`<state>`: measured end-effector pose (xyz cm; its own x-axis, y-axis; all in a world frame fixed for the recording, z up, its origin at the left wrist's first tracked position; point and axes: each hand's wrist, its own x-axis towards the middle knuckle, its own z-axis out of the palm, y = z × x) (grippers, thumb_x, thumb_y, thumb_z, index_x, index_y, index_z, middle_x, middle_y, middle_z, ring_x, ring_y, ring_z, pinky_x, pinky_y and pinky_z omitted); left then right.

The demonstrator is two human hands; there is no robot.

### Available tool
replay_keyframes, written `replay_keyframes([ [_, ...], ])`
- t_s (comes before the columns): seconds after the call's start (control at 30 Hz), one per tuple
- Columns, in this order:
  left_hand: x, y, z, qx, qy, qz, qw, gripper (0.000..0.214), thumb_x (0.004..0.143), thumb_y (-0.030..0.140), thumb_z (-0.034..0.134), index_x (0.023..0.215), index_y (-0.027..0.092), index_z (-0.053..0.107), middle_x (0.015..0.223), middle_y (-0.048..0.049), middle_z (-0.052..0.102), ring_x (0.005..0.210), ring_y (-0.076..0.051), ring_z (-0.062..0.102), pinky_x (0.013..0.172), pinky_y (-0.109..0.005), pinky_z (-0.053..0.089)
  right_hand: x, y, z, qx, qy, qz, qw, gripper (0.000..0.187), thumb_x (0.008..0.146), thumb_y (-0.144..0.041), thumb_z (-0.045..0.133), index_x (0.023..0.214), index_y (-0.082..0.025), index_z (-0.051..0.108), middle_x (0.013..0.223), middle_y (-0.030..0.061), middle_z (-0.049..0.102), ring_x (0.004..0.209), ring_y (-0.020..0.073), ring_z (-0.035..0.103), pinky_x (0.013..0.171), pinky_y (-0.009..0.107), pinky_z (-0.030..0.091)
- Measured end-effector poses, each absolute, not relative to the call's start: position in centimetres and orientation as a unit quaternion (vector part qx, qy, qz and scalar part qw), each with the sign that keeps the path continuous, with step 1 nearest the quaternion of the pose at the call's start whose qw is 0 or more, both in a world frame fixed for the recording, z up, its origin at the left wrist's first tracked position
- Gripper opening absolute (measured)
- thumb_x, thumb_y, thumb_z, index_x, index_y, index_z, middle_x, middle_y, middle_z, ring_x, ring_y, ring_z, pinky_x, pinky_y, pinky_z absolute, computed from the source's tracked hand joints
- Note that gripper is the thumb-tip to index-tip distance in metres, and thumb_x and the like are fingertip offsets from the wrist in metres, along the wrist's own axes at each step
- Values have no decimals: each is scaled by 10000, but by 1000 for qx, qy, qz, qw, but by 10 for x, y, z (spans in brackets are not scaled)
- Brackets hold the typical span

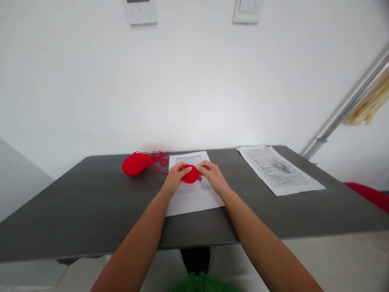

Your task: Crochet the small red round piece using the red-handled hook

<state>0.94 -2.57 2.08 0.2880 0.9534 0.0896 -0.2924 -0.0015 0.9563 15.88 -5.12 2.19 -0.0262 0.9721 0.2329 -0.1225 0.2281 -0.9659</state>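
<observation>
Both hands hold a small round red crochet piece (190, 175) above a printed sheet (194, 204). My left hand (175, 177) pinches its left edge between thumb and fingers. On the opposite side, the fingertips of my right hand (212, 174) are closed on the upper right edge. A small yellowish item (182, 166) shows by the left fingertips, too small to name. Just below the right fingers is a little red bit with a thin pale line beside it, whose kind I cannot make out. Red yarn runs left to a yarn ball (135, 164), with loose loops beside it.
The dark grey table (91, 211) stands against a white wall. Another printed sheet (276, 172) lies at the right, near the back edge. Beyond the table's right end are a slanted metal pole (349, 106) and a red curved object (369, 196).
</observation>
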Motion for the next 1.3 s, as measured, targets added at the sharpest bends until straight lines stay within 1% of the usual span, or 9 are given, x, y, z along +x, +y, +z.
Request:
replay_keyframes([
  [0.7, 9, -27, 23, 494, 320, 507, 630, 254, 595, 293, 760, 699, 153, 576, 617, 31, 605, 544, -90, 539, 550, -218, 420, 160, -51, 21, -366, -512, 525, 572, 180, 703, -335, 659, 675, -180, 571, 555, -38, 538, 505, 95, 463, 554, 245, 401],
  [1.03, 8, -29, 24, 482, 307, 492, 657, 261, 586, 277, 773, 700, 152, 574, 610, 27, 600, 552, -97, 547, 545, -216, 427, 158, -57, 29, -339, -490, 569, 567, 198, 664, -320, 691, 630, -179, 556, 537, -44, 520, 507, 89, 444, 541, 241, 369],
  [1.3, 6, -29, 24, 478, 296, 485, 670, 249, 593, 260, 779, 699, 147, 584, 608, 21, 607, 550, -93, 543, 539, -205, 420, 160, -57, 29, -310, -473, 607, 558, 199, 647, -305, 727, 630, -175, 578, 557, -37, 534, 533, 88, 452, 548, 238, 349],
])
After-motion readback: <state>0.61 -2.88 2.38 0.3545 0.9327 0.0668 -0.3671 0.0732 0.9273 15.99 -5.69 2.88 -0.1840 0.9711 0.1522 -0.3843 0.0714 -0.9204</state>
